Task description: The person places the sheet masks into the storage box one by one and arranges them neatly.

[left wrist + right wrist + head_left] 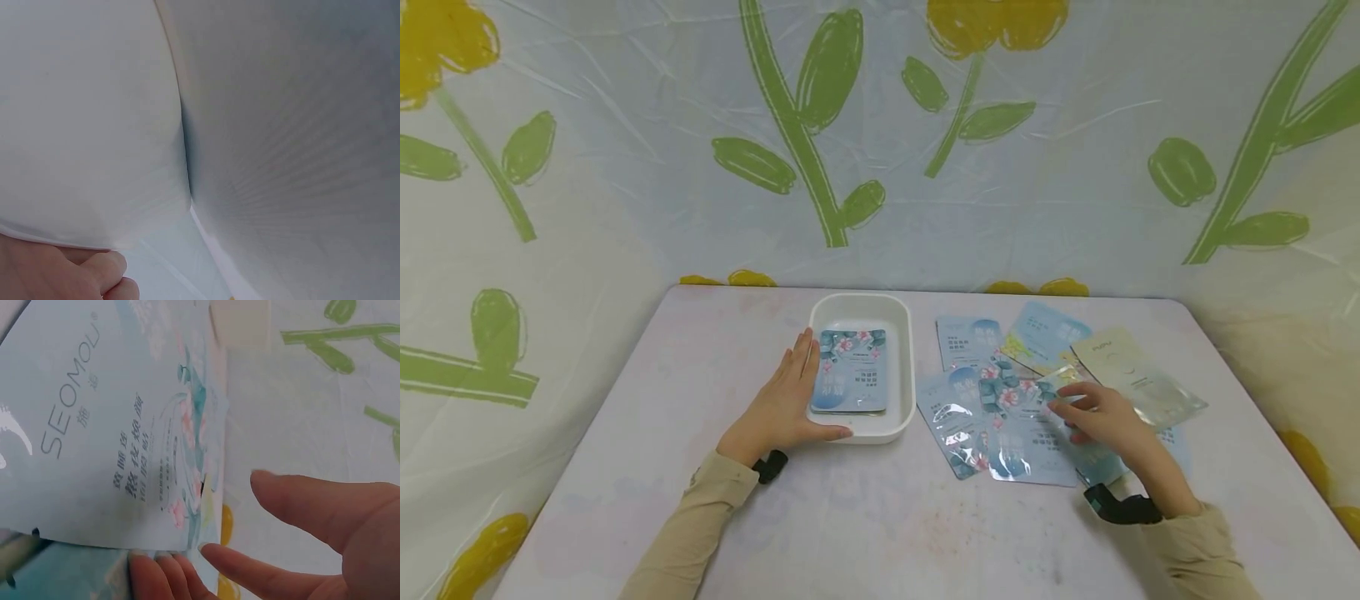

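Note:
My left hand [775, 408] rests against a white plastic tray [907, 375], its fingers along the left side and thumb by the near rim. Inside the tray lie light-blue face mask packets [852, 367] with a flower print. At the right, my right hand [1101, 417] reaches over a loose heap of packets. Its fingertips touch the edge of a flowered blue face mask packet [106, 425], while the thumb stands apart from it in the right wrist view. The left wrist view mostly shows the tray's pale wall [94, 137], with fingers [103, 269] at its rim.
More blue packets [951, 412] overlap left of my right hand. Behind it lie a blue-and-yellow packet [1045, 333] and a silvery-beige packet [1131, 371]. All rest on a pale table [880, 525], with a flower-patterned cloth [985, 217] hanging behind.

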`<state>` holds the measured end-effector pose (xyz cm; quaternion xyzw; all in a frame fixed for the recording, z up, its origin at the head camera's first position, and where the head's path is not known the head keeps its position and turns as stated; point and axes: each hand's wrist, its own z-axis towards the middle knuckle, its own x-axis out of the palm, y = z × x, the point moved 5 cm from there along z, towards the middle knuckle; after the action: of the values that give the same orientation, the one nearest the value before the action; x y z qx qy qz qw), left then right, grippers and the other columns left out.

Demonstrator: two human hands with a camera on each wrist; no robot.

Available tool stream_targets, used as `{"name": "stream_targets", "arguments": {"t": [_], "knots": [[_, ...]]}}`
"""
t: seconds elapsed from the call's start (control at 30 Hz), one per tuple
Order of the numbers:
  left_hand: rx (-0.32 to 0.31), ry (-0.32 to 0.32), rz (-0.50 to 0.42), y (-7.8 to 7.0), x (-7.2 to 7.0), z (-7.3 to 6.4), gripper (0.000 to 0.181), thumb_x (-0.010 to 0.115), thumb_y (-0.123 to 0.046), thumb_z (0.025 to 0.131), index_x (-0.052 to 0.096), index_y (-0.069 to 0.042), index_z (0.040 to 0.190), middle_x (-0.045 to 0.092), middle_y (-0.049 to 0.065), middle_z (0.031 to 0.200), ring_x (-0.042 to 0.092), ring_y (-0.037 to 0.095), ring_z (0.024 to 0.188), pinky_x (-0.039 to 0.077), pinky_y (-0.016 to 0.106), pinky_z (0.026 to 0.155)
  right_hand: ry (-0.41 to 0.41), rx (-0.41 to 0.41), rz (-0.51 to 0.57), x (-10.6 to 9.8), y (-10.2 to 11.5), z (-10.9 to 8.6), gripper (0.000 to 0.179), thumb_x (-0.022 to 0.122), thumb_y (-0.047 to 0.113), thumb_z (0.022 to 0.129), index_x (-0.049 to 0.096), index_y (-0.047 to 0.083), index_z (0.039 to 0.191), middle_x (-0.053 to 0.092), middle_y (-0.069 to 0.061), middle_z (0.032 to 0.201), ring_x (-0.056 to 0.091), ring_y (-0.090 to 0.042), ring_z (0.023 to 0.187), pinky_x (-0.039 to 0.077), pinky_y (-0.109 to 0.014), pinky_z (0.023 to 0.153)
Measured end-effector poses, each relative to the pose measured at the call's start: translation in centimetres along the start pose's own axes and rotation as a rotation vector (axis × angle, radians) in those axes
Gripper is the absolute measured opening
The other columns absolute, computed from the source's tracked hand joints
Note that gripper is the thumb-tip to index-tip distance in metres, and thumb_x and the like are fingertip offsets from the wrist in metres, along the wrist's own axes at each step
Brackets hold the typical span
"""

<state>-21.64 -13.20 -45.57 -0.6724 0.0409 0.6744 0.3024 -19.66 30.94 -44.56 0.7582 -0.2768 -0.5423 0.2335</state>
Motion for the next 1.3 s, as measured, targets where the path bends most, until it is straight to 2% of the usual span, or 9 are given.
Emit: {"name": "stream_targets", "arguments": {"t": [0.13, 0.23, 0.37, 0.47, 0.6, 0.77, 1.0, 1.2, 1.3], "knots": [[0.004, 0.002, 0.001, 0.0, 0.1, 0.1, 0.142, 0.058, -0.089, 0.068, -0.009, -0.001, 0.156, -0.011, 0.018, 0.164, -0.01, 0.023, 0.151, 0.006, 0.042, 0.123, -0.025, -0.002, -0.083, 0.6, 0.2, 0.2, 0.074, 0.069, 0.049, 0.09, 0.049, -0.008, 0.132, 0.062, -0.034, 0.114, 0.067, -0.021, 0.07, 0.056, -0.034, 0.062], [0.005, -0.004, 0.0, 0.0, 0.1, 0.0, 0.142, 0.059, -0.088, 0.068, -0.005, 0.002, 0.157, -0.011, 0.018, 0.164, -0.009, 0.024, 0.151, 0.007, 0.043, 0.123, -0.053, -0.015, -0.166, 1.2, 0.6, 0.3, 0.085, 0.076, 0.054, 0.082, 0.049, -0.009, 0.133, 0.063, -0.033, 0.11, 0.066, -0.029, 0.079, 0.055, -0.038, 0.063], [0.003, -0.009, -0.005, 0.0, 0.0, 0.0, 0.141, 0.06, -0.087, 0.068, -0.002, 0.003, 0.157, -0.01, 0.018, 0.164, -0.007, 0.025, 0.152, 0.008, 0.043, 0.123, -0.073, -0.035, -0.235, 1.9, 1.2, 0.3, 0.099, 0.084, 0.055, 0.072, 0.045, -0.011, 0.135, 0.06, -0.036, 0.11, 0.06, -0.044, 0.095, 0.055, -0.048, 0.07], [0.003, -0.004, -0.002, -0.1, -0.1, 0.0, 0.141, 0.06, -0.087, 0.069, -0.006, 0.0, 0.157, -0.01, 0.018, 0.164, -0.008, 0.024, 0.152, 0.008, 0.043, 0.123, -0.083, -0.028, -0.25, 2.3, 1.6, 0.1, 0.104, 0.087, 0.052, 0.068, 0.041, -0.011, 0.137, 0.055, -0.038, 0.111, 0.058, -0.048, 0.096, 0.054, -0.051, 0.071], [0.003, 0.0, 0.0, -0.2, -0.1, 0.0, 0.141, 0.061, -0.086, 0.068, -0.009, -0.001, 0.156, -0.01, 0.018, 0.164, -0.009, 0.024, 0.151, 0.007, 0.042, 0.123, -0.097, -0.012, -0.257, 2.6, 1.8, -0.2, 0.103, 0.089, 0.048, 0.068, 0.04, -0.01, 0.137, 0.052, -0.038, 0.11, 0.057, -0.047, 0.093, 0.053, -0.05, 0.068], [-0.001, -0.003, 0.007, -0.1, 0.0, 0.0, 0.141, 0.061, -0.087, 0.068, -0.004, 0.002, 0.157, -0.01, 0.018, 0.165, -0.008, 0.025, 0.152, 0.007, 0.042, 0.123, -0.104, -0.012, -0.262, 2.7, 2.0, -0.1, 0.1, 0.089, 0.045, 0.069, 0.04, -0.009, 0.137, 0.053, -0.036, 0.107, 0.055, -0.044, 0.091, 0.052, -0.048, 0.067], [0.01, -0.014, 0.008, 0.0, -0.1, 0.0, 0.141, 0.063, -0.085, 0.068, 0.0, 0.005, 0.156, -0.008, 0.02, 0.164, -0.006, 0.027, 0.152, 0.009, 0.046, 0.123, -0.097, -0.045, -0.263, 2.7, 1.8, 0.2, 0.103, 0.09, 0.045, 0.068, 0.036, -0.011, 0.137, 0.056, -0.02, 0.087, 0.052, -0.03, 0.076, 0.047, -0.041, 0.061], [0.003, -0.007, 0.006, -0.1, -0.1, -0.1, 0.139, 0.066, -0.082, 0.069, -0.002, 0.003, 0.157, -0.01, 0.019, 0.164, -0.007, 0.026, 0.152, 0.008, 0.045, 0.123, -0.058, -0.018, -0.22, 2.6, 1.2, 0.5, 0.108, 0.089, 0.045, 0.069, 0.03, -0.01, 0.141, 0.057, -0.034, 0.106, 0.056, -0.04, 0.091, 0.05, -0.051, 0.072], [-0.004, -0.003, -0.005, -0.1, 0.0, -0.1, 0.139, 0.064, -0.083, 0.069, -0.001, 0.003, 0.157, -0.01, 0.018, 0.164, -0.008, 0.025, 0.152, 0.008, 0.044, 0.123, -0.042, -0.01, -0.179, 2.4, 1.1, 0.7, 0.108, 0.09, 0.04, 0.07, 0.027, -0.009, 0.144, 0.059, -0.033, 0.106, 0.058, -0.037, 0.087, 0.051, -0.047, 0.07]]}}
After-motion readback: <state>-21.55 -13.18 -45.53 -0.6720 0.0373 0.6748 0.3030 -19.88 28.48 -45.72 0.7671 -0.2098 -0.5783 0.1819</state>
